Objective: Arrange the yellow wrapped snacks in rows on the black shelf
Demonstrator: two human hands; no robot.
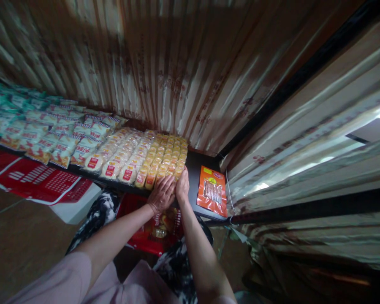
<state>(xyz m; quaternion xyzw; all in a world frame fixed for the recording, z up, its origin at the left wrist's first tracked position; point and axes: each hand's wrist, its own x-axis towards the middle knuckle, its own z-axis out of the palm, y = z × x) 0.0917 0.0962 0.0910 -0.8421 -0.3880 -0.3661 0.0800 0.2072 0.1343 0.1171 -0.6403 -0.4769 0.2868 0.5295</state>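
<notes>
Rows of small yellow wrapped cakes (160,158) stand along a dark shelf in the head view. My left hand (163,192) lies over the front end of these rows, its fingers stretched out on the wrappers. Against the rightmost row rests my right hand (183,185), palm inward and fingers straight, close beside the left one. Neither hand is wrapped round a pack. To the left of the yellow packs are rows of pale round wrapped cakes (114,156) with red labels. An orange snack bag (212,191) lies flat on the shelf, right of my right hand.
White-and-blue snack bags (63,135) and green bags (19,99) fill the shelf's left part. Below, a red basket (136,240) holding some packs sits between my legs; another red basket (41,177) is at left. Corrugated sheeting (164,76) and a dark post (272,93) border the shelf.
</notes>
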